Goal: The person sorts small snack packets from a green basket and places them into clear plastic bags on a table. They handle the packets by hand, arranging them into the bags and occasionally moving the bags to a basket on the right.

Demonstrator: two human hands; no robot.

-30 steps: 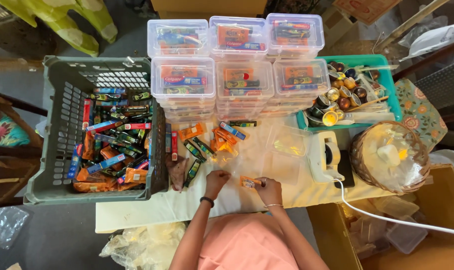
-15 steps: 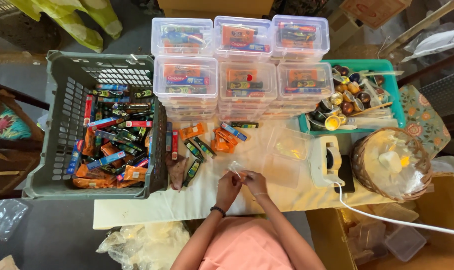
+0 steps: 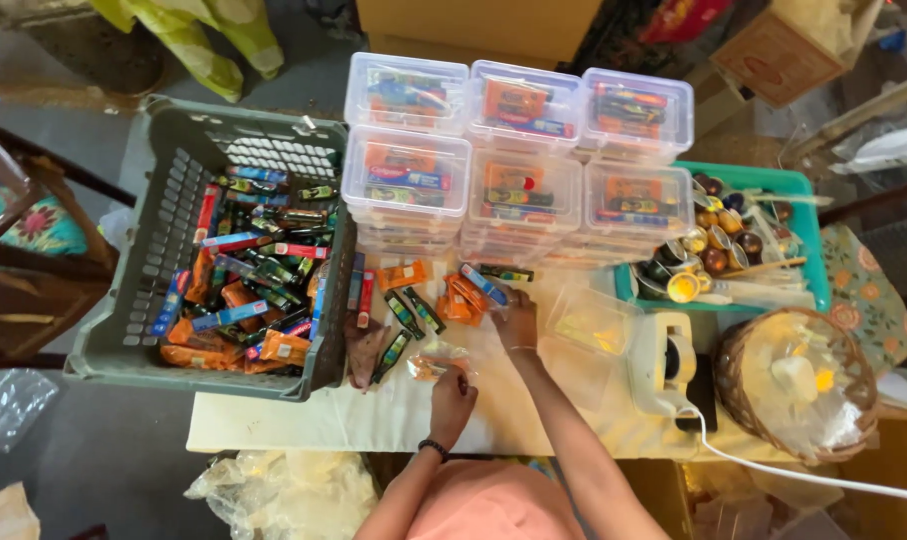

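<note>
A grey crate (image 3: 164,250) of wrapped packets sits at the table's left end. Clear lidded boxes (image 3: 519,150) are stacked at the back (two rows). To the right stand a teal tray (image 3: 774,182) of small jars, a wicker basket (image 3: 799,385) and a white appliance (image 3: 666,365).

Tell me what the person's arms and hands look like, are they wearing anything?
Both arms are bare from the shoulder down, with no sleeves and no gloves. The left hand has a dark bracelet around its wrist. The right hand has a thin, pale band at the wrist, too small to make out well. The person wears a salmon-pink top.
</note>
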